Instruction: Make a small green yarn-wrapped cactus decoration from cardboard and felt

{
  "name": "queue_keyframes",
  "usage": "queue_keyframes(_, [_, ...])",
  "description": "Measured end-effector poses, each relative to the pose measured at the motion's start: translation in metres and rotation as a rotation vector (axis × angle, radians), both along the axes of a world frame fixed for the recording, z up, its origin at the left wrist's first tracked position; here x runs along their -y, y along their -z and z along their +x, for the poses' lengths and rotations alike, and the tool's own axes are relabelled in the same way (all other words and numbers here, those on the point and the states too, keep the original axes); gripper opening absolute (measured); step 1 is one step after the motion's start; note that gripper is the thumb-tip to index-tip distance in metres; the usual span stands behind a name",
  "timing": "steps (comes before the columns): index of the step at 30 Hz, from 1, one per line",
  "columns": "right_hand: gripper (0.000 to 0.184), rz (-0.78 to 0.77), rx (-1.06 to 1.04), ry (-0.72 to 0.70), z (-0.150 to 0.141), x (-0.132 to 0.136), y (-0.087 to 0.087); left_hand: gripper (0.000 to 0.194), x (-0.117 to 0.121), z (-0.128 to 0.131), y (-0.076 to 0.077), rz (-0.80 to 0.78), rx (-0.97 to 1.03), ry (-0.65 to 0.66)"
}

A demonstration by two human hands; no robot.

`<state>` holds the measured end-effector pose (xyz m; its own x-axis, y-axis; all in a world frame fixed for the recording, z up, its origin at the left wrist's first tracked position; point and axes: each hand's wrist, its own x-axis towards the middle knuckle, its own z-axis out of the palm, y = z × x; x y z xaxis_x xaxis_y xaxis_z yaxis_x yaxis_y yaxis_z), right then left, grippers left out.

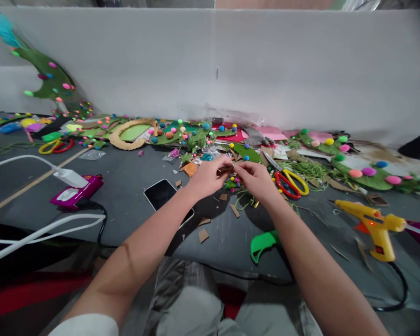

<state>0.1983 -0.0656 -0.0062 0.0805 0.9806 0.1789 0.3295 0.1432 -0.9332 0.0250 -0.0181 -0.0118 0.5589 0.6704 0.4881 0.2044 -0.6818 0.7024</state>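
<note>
My left hand and my right hand meet above the middle of the table, fingertips pinched close together. Between them is something small and brownish, too little to name. Below the hands lie small colored pom-poms and green yarn. Scissors with red and yellow handles rest just right of my right hand, blades pointing away. A smartphone with a dark screen is partly hidden under my left forearm. Scraps of cardboard are scattered in front of the hands.
A yellow glue gun with a lit red light lies right; a green cutter-like tool is near the front edge. A purple glue gun with a cord sits left. Green felt pieces with pom-poms line the white partition.
</note>
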Motion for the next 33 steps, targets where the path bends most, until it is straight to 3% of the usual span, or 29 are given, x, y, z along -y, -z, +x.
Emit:
queue_keyframes(5, [0.021, 0.206, 0.312, 0.015, -0.003, 0.006, 0.000, 0.018, -0.002, 0.004, 0.003, -0.224, 0.073, -0.116])
queue_keyframes(9, [0.020, 0.359, 0.651, 0.018, -0.005, 0.012, 0.002, 0.019, -0.005, 0.009, 0.001, -0.614, 0.291, -0.157])
queue_keyframes(11, [0.022, 0.418, 0.738, 0.023, -0.004, 0.014, 0.003, 0.019, -0.005, 0.010, -0.002, -0.797, 0.425, -0.147])
queue_keyframes(14, [0.023, 0.484, 0.768, 0.025, -0.003, 0.016, 0.005, 0.018, -0.005, 0.009, -0.008, -0.946, 0.560, -0.134])
queue_keyframes(21, [0.024, 0.540, 0.706, 0.039, -0.001, 0.017, 0.004, 0.019, -0.003, 0.006, -0.012, -1.042, 0.705, -0.092])
queue_keyframes(25, [0.021, 0.517, 0.525, 0.013, 0.006, 0.015, 0.004, 0.013, -0.007, 0.004, -0.009, -1.096, 0.702, -0.041])
queue_keyframes(29, [0.016, 0.385, 0.353, -0.029, 0.012, 0.012, 0.006, 0.020, -0.013, 0.000, -0.006, -1.082, 0.588, 0.027])
queue_keyframes(33, [0.020, 0.222, 0.360, -0.094, 0.018, 0.009, 0.006, 0.019, -0.015, -0.005, -0.005, -0.987, 0.404, 0.076])
